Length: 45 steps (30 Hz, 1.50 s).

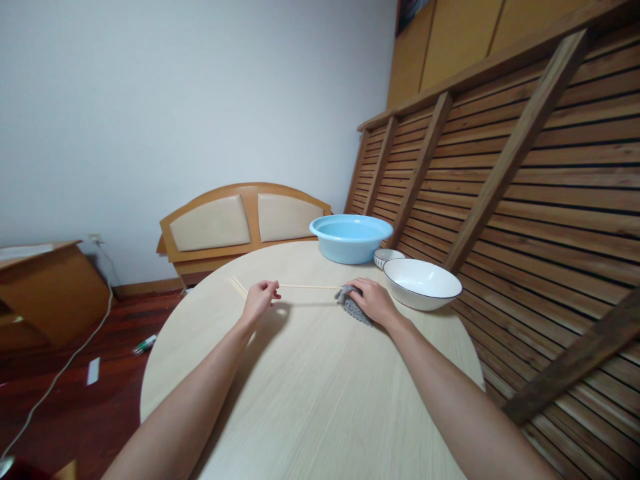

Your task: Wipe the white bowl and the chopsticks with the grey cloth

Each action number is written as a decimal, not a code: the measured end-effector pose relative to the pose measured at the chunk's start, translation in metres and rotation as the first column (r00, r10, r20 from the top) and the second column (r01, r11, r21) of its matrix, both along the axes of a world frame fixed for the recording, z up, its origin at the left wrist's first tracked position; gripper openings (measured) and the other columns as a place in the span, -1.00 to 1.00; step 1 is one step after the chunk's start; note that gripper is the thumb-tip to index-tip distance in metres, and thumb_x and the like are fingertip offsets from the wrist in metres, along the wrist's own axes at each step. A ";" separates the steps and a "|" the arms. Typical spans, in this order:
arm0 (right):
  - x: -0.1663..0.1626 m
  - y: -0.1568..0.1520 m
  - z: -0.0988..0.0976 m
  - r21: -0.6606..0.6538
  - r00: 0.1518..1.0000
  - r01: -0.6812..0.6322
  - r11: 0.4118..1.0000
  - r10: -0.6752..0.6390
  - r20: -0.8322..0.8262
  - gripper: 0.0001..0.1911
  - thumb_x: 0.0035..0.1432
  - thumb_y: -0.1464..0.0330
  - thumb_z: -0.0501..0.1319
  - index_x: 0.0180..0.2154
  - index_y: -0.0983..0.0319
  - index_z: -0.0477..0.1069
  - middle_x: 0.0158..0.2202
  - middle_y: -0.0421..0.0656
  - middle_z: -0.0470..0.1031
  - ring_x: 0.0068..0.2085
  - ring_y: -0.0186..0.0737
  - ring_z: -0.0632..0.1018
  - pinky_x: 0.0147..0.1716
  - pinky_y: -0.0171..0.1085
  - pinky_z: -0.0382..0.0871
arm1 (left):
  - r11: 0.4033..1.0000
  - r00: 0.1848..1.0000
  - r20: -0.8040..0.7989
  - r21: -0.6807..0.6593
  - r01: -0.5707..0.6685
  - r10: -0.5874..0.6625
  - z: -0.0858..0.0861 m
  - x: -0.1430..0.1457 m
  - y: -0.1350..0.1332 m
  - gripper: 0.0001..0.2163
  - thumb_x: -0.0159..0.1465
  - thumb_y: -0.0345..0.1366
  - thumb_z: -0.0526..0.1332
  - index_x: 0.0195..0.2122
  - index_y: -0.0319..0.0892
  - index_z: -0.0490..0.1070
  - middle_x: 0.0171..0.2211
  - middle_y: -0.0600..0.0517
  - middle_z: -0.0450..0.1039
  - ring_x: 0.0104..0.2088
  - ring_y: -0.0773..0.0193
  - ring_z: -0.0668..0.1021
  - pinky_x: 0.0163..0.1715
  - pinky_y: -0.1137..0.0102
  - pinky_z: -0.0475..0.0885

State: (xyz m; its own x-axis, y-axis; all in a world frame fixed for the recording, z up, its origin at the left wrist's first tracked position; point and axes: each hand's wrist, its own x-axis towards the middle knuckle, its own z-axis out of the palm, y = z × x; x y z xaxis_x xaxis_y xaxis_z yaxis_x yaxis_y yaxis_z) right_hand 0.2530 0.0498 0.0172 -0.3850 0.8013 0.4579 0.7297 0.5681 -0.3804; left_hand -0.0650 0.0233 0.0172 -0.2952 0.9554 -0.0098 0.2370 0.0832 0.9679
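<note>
A thin, pale chopstick (309,287) stretches level between my two hands, just over the table (320,393). My left hand (259,297) pinches one end of it. At the other end, my right hand (373,299) is closed on a grey cloth (356,309), which wraps round the chopstick's end; part of the cloth hangs below my fingers. Several more chopsticks (238,287) lie on the table just beyond my left hand, partly hidden by it.
Past my right hand stand a large white bowl (423,281), a small patterned bowl (387,256) and a light blue basin (351,240). A slatted wooden frame (500,220) leans along the right side. Behind the table is a headboard (253,200).
</note>
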 end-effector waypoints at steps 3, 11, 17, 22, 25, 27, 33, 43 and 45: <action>0.003 0.002 -0.002 0.000 0.999 0.021 1.000 -0.021 -0.046 -0.77 0.30 0.40 0.18 -0.10 0.14 0.58 -0.07 -0.13 0.62 -0.02 -0.09 0.58 0.01 -0.13 0.42 | 0.996 0.997 -0.031 0.047 -0.070 0.072 -0.001 -0.010 0.003 -0.63 0.05 0.07 0.18 -0.40 -0.18 0.39 -0.46 -0.04 0.49 -0.34 0.10 0.62 -0.46 0.40 0.36; -0.008 -0.004 0.004 0.074 0.986 -0.119 0.990 0.127 -0.105 -0.72 0.33 0.37 0.19 0.02 0.09 0.57 0.04 -0.16 0.59 0.08 -0.12 0.54 0.12 -0.10 0.38 | 0.982 0.986 -0.156 0.185 -0.034 0.063 -0.011 0.005 0.002 -0.65 0.15 0.06 0.20 -0.42 -0.17 0.44 -0.52 0.00 0.48 -0.44 0.21 0.53 -0.38 0.39 0.32; -0.026 -0.016 0.010 0.136 0.977 -0.204 0.969 0.211 -0.033 -0.69 0.34 0.37 0.22 0.07 0.06 0.55 0.07 -0.15 0.57 0.06 -0.12 0.52 0.11 -0.10 0.39 | 0.952 0.910 -0.411 0.255 0.169 -0.051 -0.010 0.044 -0.018 -0.72 0.29 -0.04 0.19 -0.35 -0.15 0.52 -0.37 -0.04 0.58 -0.35 0.19 0.55 -0.29 0.36 0.35; -0.037 -0.021 0.008 0.154 0.958 -0.284 0.946 0.285 0.017 -0.69 0.35 0.33 0.23 0.10 0.07 0.53 0.06 -0.14 0.57 0.05 -0.13 0.53 0.09 -0.11 0.38 | 0.910 0.863 -0.479 0.267 0.317 -0.160 -0.005 0.060 -0.033 -0.73 0.35 -0.08 0.17 -0.28 -0.14 0.56 -0.31 -0.04 0.60 -0.32 0.21 0.57 -0.31 0.37 0.35; -0.042 -0.022 0.006 0.132 0.946 -0.325 0.937 0.324 0.030 -0.70 0.35 0.33 0.23 0.09 0.08 0.52 0.05 -0.15 0.58 0.05 -0.13 0.53 0.10 -0.12 0.37 | 0.896 0.846 -0.497 0.262 0.359 -0.193 -0.004 0.063 -0.037 -0.74 0.36 -0.10 0.17 -0.26 -0.14 0.57 -0.29 -0.03 0.61 -0.30 0.22 0.57 -0.28 0.38 0.37; -0.045 -0.023 0.005 0.130 0.940 -0.341 0.931 0.341 0.026 -0.71 0.33 0.36 0.26 0.07 0.11 0.52 0.02 -0.15 0.60 0.04 -0.13 0.54 0.08 -0.12 0.37 | 0.897 0.834 -0.514 0.249 0.366 -0.197 -0.005 0.065 -0.038 -0.74 0.37 -0.11 0.17 -0.27 -0.15 0.56 -0.30 -0.01 0.61 -0.30 0.24 0.57 -0.29 0.39 0.36; -0.053 -0.026 0.005 0.155 0.947 -0.322 0.934 0.317 0.059 -0.77 0.22 0.49 0.31 -0.08 0.20 0.54 -0.10 -0.12 0.62 -0.06 -0.12 0.56 -0.03 -0.14 0.36 | 0.906 0.791 -0.585 0.217 0.364 -0.178 -0.006 0.067 -0.040 -0.75 0.39 -0.12 0.17 -0.27 -0.15 0.54 -0.30 0.03 0.60 -0.34 0.29 0.54 -0.34 0.43 0.31; -0.049 -0.023 0.006 0.166 0.960 -0.275 0.947 0.263 0.091 -0.83 0.19 0.46 0.34 -0.14 0.19 0.55 -0.16 -0.14 0.63 -0.09 -0.13 0.56 -0.07 -0.18 0.31 | 0.903 0.788 -0.601 0.252 0.348 -0.136 -0.003 0.068 -0.041 -0.77 0.39 -0.15 0.18 -0.28 -0.15 0.52 -0.32 0.04 0.58 -0.35 0.29 0.53 -0.32 0.41 0.29; -0.047 -0.022 0.006 0.161 0.963 -0.264 0.951 0.252 0.091 -0.82 0.19 0.46 0.35 -0.14 0.19 0.55 -0.15 -0.15 0.63 -0.09 -0.14 0.55 -0.07 -0.18 0.32 | 0.911 0.809 -0.573 0.253 0.327 -0.131 -0.003 0.068 -0.040 -0.77 0.39 -0.15 0.17 -0.28 -0.15 0.53 -0.32 0.03 0.58 -0.35 0.28 0.53 -0.33 0.40 0.29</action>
State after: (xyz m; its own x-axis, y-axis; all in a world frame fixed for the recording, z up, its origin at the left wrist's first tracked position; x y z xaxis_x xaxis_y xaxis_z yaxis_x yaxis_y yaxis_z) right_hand 0.2059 0.0283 0.0233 -0.6034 0.5829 0.5441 0.5703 0.7924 -0.2165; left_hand 0.0025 -0.0170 0.0142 0.0685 0.9124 0.4035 0.6923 -0.3347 0.6393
